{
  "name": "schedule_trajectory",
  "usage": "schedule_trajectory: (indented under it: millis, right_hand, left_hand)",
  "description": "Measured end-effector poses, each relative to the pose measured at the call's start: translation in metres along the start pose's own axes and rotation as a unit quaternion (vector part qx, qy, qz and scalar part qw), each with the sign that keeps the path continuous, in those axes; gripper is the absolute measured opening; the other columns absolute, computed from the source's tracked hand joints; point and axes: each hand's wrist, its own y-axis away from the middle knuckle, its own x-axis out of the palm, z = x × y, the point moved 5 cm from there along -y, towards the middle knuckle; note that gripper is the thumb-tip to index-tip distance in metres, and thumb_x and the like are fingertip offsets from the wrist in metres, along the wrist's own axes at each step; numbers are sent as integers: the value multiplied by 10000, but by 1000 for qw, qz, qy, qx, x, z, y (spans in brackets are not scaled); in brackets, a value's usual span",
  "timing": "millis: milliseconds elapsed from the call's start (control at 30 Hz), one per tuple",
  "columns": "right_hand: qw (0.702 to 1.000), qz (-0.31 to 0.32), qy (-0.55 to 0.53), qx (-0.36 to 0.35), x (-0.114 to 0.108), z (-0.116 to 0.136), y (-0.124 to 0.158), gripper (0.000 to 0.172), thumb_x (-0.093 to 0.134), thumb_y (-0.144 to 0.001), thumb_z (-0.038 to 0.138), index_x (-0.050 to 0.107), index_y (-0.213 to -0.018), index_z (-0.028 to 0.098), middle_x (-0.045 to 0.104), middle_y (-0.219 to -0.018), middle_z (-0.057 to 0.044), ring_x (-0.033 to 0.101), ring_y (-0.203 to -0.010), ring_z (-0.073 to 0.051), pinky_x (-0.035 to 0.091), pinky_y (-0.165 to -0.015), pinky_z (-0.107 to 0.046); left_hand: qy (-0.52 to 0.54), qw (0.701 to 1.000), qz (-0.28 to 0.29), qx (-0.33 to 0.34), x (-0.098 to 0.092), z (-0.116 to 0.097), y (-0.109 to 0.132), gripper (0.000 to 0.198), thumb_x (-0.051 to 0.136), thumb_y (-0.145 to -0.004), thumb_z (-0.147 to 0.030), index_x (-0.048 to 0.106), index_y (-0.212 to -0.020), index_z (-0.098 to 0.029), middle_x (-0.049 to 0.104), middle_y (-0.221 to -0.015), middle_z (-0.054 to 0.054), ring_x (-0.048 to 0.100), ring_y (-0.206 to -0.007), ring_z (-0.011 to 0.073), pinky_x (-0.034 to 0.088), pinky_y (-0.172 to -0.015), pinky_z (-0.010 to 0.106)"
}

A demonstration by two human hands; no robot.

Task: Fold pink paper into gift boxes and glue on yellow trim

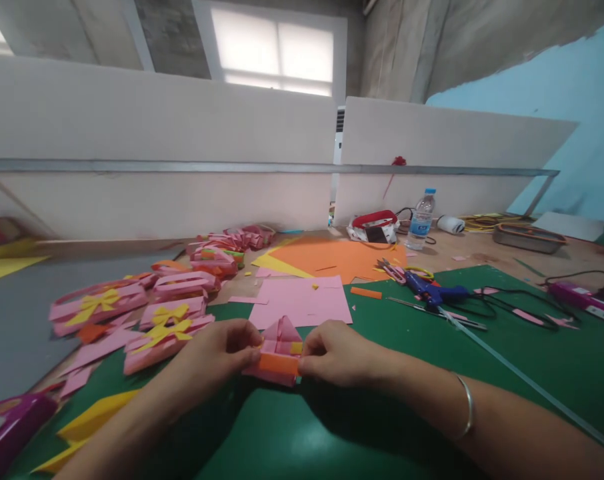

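Observation:
Between my hands, just above the green mat (pixel 302 437), is a small folded pink paper piece (pixel 281 338) with a pointed top. An orange paper strip (pixel 279 363) runs across its front, and a yellow bit (pixel 296 348) shows at its right. My left hand (pixel 227 350) pinches the left side of the pink piece. My right hand (pixel 335 353) pinches its right side, near the end of the orange strip; the exact fingertip contact is partly hidden. Flat pink paper (pixel 302 300) lies right behind.
Pink paper bags with yellow bows (pixel 169 327) are grouped at the left. A blue glue gun (pixel 435 291) with its cord, tweezers (pixel 437 313) and orange sheets (pixel 347 257) lie behind and to the right. A water bottle (pixel 421 223) stands at the back; a purple tool (pixel 19 427) is front left.

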Motion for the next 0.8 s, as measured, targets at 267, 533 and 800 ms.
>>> schedule_trajectory:
  millis: [267,533,800]
  right_hand:
    - [992,65,-88,70,22,-13,-8,123,493,-680,196,549,-579,151,509,-477,41,443,-301,-62,283,-301,-154]
    - [988,68,-115,73,22,-11,-7,128,509,-671,197,539,-554,153,499,-468,52,464,-285,-58,271,-262,-131]
    - [992,76,-76,70,14,-9,-2,150,471,-715,156,503,-569,147,510,-507,50,465,-301,-36,251,-308,-130]
  left_hand:
    - [-73,997,-24,-4,-2,-2,4,117,496,-641,-249,571,-686,-171,588,-637,-5,531,-637,177,374,-578,277]
    - [-101,994,-37,-10,-4,12,-2,223,481,-630,-242,614,-794,-174,621,-642,3,566,-610,192,361,-546,282]
    - [-106,994,-16,-8,1,14,-7,184,507,-642,-255,628,-761,-185,613,-585,-15,542,-569,169,350,-520,261]
